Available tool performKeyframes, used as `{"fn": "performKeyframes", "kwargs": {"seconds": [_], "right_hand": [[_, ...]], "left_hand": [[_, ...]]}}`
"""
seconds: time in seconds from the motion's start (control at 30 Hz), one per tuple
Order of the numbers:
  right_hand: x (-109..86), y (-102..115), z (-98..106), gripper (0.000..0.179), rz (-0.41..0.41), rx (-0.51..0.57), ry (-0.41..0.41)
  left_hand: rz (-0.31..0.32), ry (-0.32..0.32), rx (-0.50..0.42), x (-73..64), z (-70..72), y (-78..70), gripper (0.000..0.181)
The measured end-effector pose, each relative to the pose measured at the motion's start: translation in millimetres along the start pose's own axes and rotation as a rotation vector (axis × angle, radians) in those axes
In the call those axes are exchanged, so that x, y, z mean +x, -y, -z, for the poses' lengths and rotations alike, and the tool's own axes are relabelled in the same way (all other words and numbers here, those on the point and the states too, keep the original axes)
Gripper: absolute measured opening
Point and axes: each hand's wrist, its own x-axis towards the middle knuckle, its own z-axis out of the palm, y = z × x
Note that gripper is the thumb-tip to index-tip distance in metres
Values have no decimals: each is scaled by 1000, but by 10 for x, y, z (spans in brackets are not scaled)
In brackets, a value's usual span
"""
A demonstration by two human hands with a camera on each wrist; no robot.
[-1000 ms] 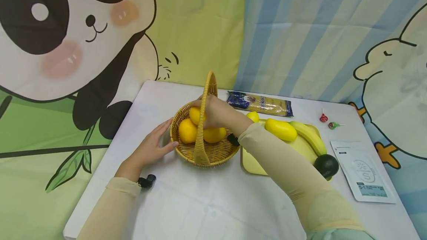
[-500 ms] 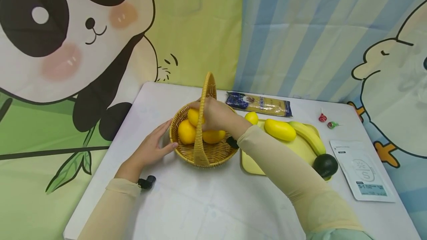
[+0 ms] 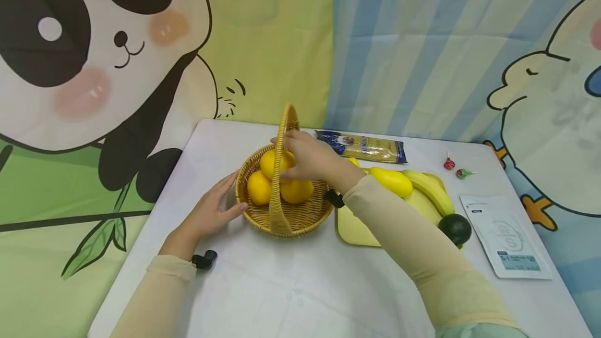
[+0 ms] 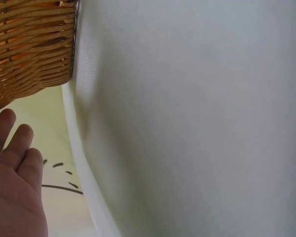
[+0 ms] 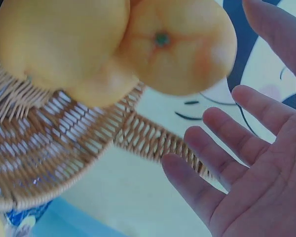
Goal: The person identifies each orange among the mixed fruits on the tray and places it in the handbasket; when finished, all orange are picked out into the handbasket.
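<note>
A wicker basket (image 3: pixel 304 217) with a tall arched handle stands on the table and holds orange-like fruits. One orange (image 3: pixel 269 163) lies on top, and two round fruits, one at lower left (image 3: pixel 259 188) and one at lower right (image 3: pixel 298 191), lie below it. My left hand (image 3: pixel 210 214) rests along the basket's left side, fingers extended, thumb at the rim. Over the basket, beside the handle, is my right hand (image 3: pixel 313 158). The right wrist view shows that hand (image 5: pixel 256 168) with spread fingers, apart from the orange with a green stem end (image 5: pixel 187 54).
Right of the basket, a yellow tray (image 3: pixel 357 228) bears a yellow mango-like fruit (image 3: pixel 392 181), a banana (image 3: pixel 429 192) and a dark green round fruit (image 3: pixel 455 229). A pasta packet (image 3: pixel 371 148) lies behind. Two lollipops (image 3: pixel 449 164) and a white pouch (image 3: pixel 504 239) are farther right.
My right hand has loosened from the fruit in the basket and risen slightly, its fingers spreading. More of the top orange shows. My left hand stays at the basket's side.
</note>
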Motion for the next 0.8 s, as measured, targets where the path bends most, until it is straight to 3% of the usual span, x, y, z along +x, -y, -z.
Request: {"fn": "performKeyframes", "kwargs": {"seconds": [0.2,0.4,0.8], "right_hand": [[-205,-130,109,76,-46,70,-70],[-576,-371,80,66,-115,123,-136],[-1400,-844,-122,64,-253,71,-204]], "left_hand": [[4,6,-6,9,27,36,95],[-5,15,6,22,37,85,95],[43,-2,40,-86,107,156,95]]}}
